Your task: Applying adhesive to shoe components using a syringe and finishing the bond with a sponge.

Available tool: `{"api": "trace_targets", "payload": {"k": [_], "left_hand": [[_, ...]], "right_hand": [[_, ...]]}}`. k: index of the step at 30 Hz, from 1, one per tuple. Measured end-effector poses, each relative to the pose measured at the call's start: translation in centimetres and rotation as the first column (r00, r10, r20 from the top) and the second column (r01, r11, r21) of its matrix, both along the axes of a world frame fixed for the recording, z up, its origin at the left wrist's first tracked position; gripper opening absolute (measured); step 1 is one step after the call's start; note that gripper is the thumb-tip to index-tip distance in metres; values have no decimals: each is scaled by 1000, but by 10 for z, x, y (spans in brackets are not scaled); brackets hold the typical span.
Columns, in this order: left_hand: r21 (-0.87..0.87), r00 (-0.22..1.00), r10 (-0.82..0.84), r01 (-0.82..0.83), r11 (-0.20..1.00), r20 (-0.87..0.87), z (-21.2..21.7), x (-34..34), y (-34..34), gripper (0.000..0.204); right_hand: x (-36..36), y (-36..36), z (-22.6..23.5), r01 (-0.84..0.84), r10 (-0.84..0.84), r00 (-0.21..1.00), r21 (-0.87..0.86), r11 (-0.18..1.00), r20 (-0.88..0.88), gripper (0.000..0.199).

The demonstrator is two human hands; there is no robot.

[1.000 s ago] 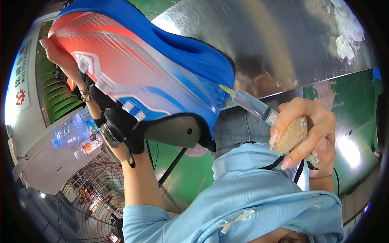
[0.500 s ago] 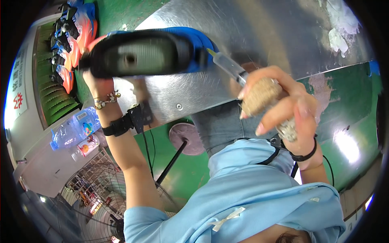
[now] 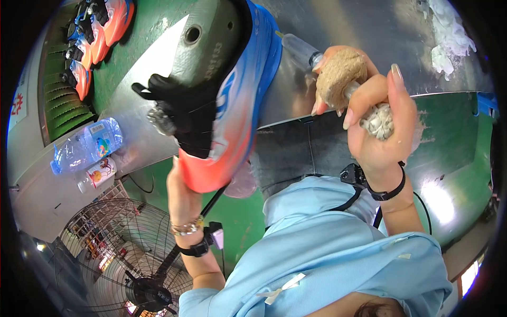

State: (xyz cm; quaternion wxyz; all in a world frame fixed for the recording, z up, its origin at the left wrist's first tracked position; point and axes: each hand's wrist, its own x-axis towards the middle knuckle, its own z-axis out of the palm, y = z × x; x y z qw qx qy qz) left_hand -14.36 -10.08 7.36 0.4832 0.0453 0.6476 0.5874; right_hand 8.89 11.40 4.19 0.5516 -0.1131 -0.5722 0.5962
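My left hand (image 3: 183, 195) grips a shoe (image 3: 232, 124) by its coral-red toe. The shoe fades from blue at the heel to red at the toe, with black laces and tongue. A grey-green shoe last (image 3: 208, 42) with round holes fills its opening. Curled closed, my right hand (image 3: 385, 103) holds a clear syringe (image 3: 299, 48). Its yellow-green tip points left, close to the blue sole edge; whether they touch I cannot tell. The same hand also holds a tan, rough lump (image 3: 342, 74) and a whitish-grey lump (image 3: 378, 122). The syringe's rear end is partly hidden.
Under the shoe is a metal table (image 3: 317, 18), with a white crumpled mass (image 3: 449, 37) at far right. Several similar shoes (image 3: 95, 45) line a green conveyor (image 3: 60, 105) at left. Bottles (image 3: 90, 145) lie beside it. A caged fan (image 3: 127, 253) stands at lower left.
The shoe has swung from lying sideways to toe toward me, and my left hand has come nearer with it. My right hand has shifted slightly upward, still holding the syringe and lumps.
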Motion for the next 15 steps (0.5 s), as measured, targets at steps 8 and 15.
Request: {"api": "trace_targets", "payload": {"k": [8,15], "left_hand": [[244,926,-292,234,941,240,-26,51,4,56],[237,916,-301,241,941,264,-36,60,8,65]], "right_hand": [[6,-14,30,-39,42,999,-95,995,26,21],[30,-32,50,-70,80,996,-220,973,40,27]]}}
